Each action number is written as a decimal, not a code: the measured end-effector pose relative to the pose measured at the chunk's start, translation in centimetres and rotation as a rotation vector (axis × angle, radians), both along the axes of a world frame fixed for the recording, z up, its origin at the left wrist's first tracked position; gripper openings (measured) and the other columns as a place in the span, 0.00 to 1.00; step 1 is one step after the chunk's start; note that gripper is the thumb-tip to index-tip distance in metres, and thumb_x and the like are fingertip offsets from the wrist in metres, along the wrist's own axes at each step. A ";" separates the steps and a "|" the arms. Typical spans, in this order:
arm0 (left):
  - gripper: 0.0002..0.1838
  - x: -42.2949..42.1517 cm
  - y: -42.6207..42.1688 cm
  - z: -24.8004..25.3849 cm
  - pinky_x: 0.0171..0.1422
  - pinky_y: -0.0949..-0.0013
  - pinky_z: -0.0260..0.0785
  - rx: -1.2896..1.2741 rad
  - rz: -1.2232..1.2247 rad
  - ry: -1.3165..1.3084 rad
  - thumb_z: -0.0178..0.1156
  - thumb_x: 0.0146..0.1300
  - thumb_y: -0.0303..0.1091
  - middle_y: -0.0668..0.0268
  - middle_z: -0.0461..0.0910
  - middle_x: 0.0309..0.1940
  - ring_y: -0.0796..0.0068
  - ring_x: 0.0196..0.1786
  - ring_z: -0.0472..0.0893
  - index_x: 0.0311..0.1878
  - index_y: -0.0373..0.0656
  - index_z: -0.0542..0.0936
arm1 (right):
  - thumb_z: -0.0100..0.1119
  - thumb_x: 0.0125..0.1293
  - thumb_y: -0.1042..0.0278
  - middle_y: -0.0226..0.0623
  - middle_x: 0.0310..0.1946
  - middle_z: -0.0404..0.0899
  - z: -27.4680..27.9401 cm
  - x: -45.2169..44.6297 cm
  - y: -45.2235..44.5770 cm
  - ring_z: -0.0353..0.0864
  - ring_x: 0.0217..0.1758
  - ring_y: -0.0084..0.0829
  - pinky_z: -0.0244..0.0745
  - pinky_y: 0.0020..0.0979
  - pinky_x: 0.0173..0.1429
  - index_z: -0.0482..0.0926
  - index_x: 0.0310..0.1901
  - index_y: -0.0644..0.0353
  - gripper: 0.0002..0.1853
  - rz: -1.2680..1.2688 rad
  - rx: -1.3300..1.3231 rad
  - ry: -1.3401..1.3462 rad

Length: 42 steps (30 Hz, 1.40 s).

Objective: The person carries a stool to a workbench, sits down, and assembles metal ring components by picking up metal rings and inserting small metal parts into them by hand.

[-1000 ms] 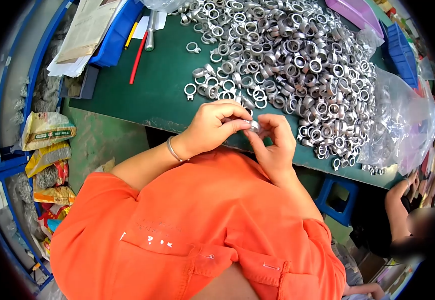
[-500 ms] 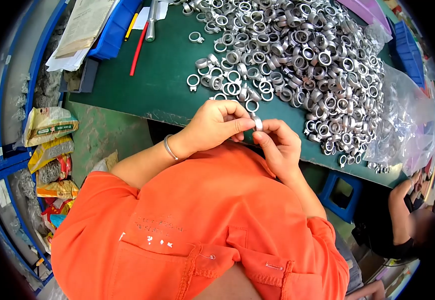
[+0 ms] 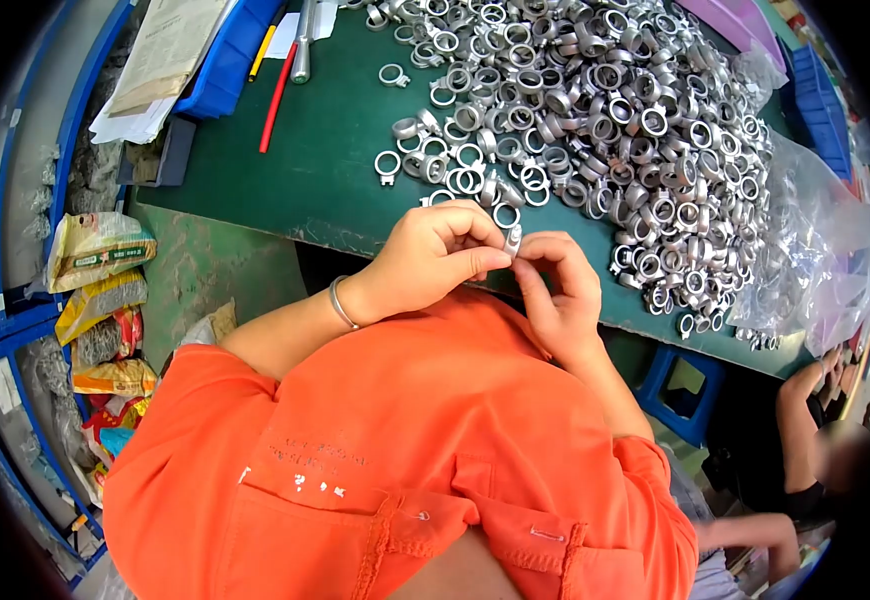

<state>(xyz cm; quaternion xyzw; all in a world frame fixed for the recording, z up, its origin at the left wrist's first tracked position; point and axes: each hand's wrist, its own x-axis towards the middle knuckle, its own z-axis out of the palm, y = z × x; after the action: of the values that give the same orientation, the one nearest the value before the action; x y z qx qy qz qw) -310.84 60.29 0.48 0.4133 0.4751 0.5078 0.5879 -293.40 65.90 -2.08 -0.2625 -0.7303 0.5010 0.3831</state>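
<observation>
Between my two hands is a small silver metal ring (image 3: 513,240), held just off the table's near edge. The fingers of my left hand (image 3: 437,252) pinch it from the left, thumb and index together. My right hand (image 3: 562,288) grips it from the other side with thumb and fingertips. The ring's edge and a small lug face up, while its lower part is hidden by my fingers. Loose metal rings (image 3: 470,180) of the same kind lie just beyond my hands, and a large heap of rings (image 3: 645,130) covers the right of the table.
The green table (image 3: 255,195) carries a red pen (image 3: 277,105), a metal-handled tool (image 3: 302,45) and a blue bin (image 3: 223,65) with papers. Clear plastic bags (image 3: 805,240) lie at right. A blue stool (image 3: 682,395) stands below, near another person's arm (image 3: 800,425).
The ring has turned between my fingers, so its lug side now shows. My hands stay almost in place. At lower right, another person's forearm has moved further into view.
</observation>
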 end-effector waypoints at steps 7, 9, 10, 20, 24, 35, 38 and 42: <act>0.03 -0.1 -0.2 -0.2 0.33 0.80 0.69 0.150 -0.038 0.229 0.58 0.59 0.21 0.65 0.74 0.35 0.82 0.30 0.74 0.35 0.31 0.77 | 0.50 0.63 0.81 0.31 0.38 0.73 0.9 0.2 -0.1 0.74 0.39 0.20 0.72 0.20 0.41 0.68 0.52 0.66 0.15 0.061 -0.660 0.169; 0.03 0.0 -0.2 0.1 0.32 0.80 0.69 0.160 -0.035 0.255 0.58 0.59 0.21 0.65 0.74 0.35 0.82 0.29 0.74 0.36 0.31 0.77 | 0.52 0.63 0.81 0.31 0.38 0.72 0.8 -0.2 -0.4 0.74 0.39 0.20 0.72 0.20 0.41 0.69 0.52 0.66 0.16 0.094 -0.575 0.143; 0.03 0.2 -0.3 0.4 0.32 0.80 0.68 0.039 -0.013 0.099 0.57 0.60 0.22 0.66 0.74 0.34 0.83 0.29 0.74 0.36 0.32 0.77 | 0.53 0.62 0.81 0.30 0.38 0.72 0.7 -0.3 -0.5 0.74 0.39 0.20 0.72 0.20 0.41 0.69 0.53 0.66 0.16 0.127 -0.491 0.115; 0.08 0.1 -0.2 0.9 0.30 0.82 0.65 -0.208 -0.030 -0.080 0.55 0.65 0.30 0.71 0.75 0.23 0.86 0.24 0.72 0.35 0.36 0.78 | 0.56 0.63 0.76 0.33 0.39 0.78 1.6 0.2 -0.5 0.76 0.37 0.19 0.72 0.19 0.39 0.71 0.52 0.67 0.16 0.202 -0.787 0.074; 0.08 0.0 0.0 1.0 0.28 0.82 0.65 -0.239 -0.034 -0.068 0.55 0.65 0.31 0.70 0.76 0.24 0.85 0.23 0.72 0.35 0.35 0.78 | 0.57 0.63 0.74 0.33 0.38 0.79 1.8 0.3 -0.3 0.76 0.34 0.19 0.72 0.19 0.37 0.72 0.51 0.68 0.15 0.195 -0.852 0.059; 0.08 -0.1 0.0 0.8 0.29 0.81 0.66 -0.253 -0.045 -0.110 0.55 0.65 0.30 0.68 0.77 0.27 0.85 0.25 0.73 0.36 0.35 0.78 | 0.63 0.57 0.76 0.33 0.31 0.79 1.1 0.2 -0.5 0.76 0.29 0.19 0.73 0.20 0.34 0.76 0.45 0.67 0.14 0.073 -0.430 -0.149; 0.06 0.3 -0.1 0.7 0.31 0.82 0.65 -0.172 -0.012 -0.026 0.55 0.64 0.27 0.69 0.77 0.31 0.85 0.27 0.72 0.37 0.34 0.78 | 0.64 0.53 0.81 0.34 0.31 0.78 0.8 -0.1 -0.4 0.78 0.32 0.20 0.75 0.21 0.36 0.76 0.45 0.66 0.16 -0.018 -0.189 -0.090; 0.04 0.3 -0.5 -0.2 0.31 0.80 0.66 0.087 -0.006 0.086 0.56 0.61 0.22 0.68 0.74 0.33 0.84 0.28 0.73 0.38 0.33 0.77 | 0.63 0.53 0.83 0.35 0.33 0.77 0.6 0.1 -0.2 0.79 0.35 0.21 0.76 0.22 0.38 0.75 0.46 0.67 0.17 -0.003 -0.212 -0.038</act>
<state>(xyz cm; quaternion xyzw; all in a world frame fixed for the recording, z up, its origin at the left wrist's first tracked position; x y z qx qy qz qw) -310.51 59.83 0.32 0.4613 0.4761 0.5080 0.5499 -293.26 65.74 -1.44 -0.3119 -0.6801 0.5698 0.3400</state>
